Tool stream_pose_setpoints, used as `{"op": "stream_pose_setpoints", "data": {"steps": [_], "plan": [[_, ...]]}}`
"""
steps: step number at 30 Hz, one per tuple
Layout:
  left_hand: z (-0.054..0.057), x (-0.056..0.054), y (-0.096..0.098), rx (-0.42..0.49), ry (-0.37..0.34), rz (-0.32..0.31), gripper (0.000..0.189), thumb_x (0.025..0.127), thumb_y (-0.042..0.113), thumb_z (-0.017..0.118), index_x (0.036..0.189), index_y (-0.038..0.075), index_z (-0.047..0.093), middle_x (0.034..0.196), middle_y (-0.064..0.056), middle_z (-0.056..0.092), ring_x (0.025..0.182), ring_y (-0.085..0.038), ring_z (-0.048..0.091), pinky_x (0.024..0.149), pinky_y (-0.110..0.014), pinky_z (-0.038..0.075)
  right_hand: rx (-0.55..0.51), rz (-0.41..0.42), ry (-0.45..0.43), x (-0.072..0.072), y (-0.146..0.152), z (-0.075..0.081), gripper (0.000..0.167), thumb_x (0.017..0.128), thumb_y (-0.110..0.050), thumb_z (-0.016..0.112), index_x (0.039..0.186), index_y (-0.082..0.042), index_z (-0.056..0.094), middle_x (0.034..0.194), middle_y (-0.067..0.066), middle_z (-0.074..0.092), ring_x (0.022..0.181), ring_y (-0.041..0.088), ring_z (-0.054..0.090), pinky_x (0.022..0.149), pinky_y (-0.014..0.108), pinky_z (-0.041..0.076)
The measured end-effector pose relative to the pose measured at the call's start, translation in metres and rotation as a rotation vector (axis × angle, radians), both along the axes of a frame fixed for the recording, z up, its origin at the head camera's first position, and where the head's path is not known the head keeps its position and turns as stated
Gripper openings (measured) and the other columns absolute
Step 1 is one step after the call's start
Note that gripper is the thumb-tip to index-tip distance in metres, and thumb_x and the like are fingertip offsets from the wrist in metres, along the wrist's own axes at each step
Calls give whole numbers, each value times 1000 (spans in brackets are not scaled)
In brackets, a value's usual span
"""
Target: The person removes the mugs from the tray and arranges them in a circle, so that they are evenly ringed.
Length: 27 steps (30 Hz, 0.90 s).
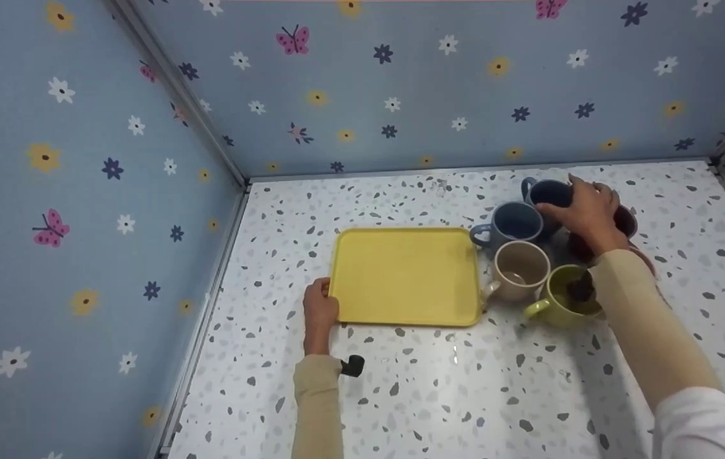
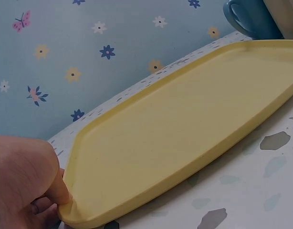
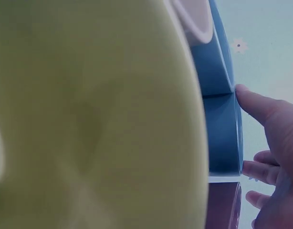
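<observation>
My left hand (image 1: pixel 320 308) pinches the left edge of a yellow tray (image 1: pixel 407 277) near its front corner; the left wrist view shows the thumb side right at the rim. My right hand (image 1: pixel 588 210) reaches over a dark blue mug (image 1: pixel 548 191) at the back of a mug group. In the right wrist view its thumb and fingertips lie spread at opposite sides of that blue mug's (image 3: pixel 223 136) rim. Beside it stand a lighter blue mug (image 1: pixel 506 236) and a dark red mug (image 1: pixel 626 220), the latter partly hidden by the hand.
A beige mug (image 1: pixel 520 280) and a green mug (image 1: pixel 566 315) stand upright in front, close to the tray's right side. Behind the right forearm shows a reddish-brown rim (image 1: pixel 645 260). Flowered panels (image 1: pixel 401 83) border the speckled table (image 1: pixel 413 395) at the back and sides.
</observation>
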<state>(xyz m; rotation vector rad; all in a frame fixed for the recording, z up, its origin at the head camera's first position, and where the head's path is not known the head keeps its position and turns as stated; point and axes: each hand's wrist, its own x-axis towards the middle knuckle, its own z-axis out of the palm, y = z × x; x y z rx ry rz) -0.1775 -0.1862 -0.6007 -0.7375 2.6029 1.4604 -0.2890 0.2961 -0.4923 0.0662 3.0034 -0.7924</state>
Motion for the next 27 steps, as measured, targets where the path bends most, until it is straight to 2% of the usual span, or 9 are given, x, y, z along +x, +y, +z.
{"op": "stream_pose_setpoints", "data": {"steps": [7, 14, 27], "plan": [[3, 1, 1, 1, 5, -1, 43, 90, -5, 41, 131, 4, 52, 120, -14, 54, 108, -25, 54, 92, -36, 47, -12, -2, 33, 5, 1, -2, 100, 82, -61, 61, 151, -1, 20, 146, 33, 30, 135, 56, 12, 107, 69, -2], [1, 3, -1, 14, 53, -20, 46, 87, -9, 38, 129, 3, 54, 115, -16, 55, 101, -26, 55, 85, -37, 48, -5, -13, 40, 11, 0, -1, 99, 83, -64, 56, 148, 4, 23, 142, 35, 33, 135, 55, 13, 108, 68, -4], [1, 2, 0, 19, 25, -17, 46, 89, -8, 38, 131, 3, 52, 118, -15, 54, 105, -26, 55, 88, -37, 48, 1, -36, 26, 21, -2, -1, 99, 85, -66, 50, 147, 6, 21, 143, 37, 30, 136, 55, 12, 107, 68, -3]]}}
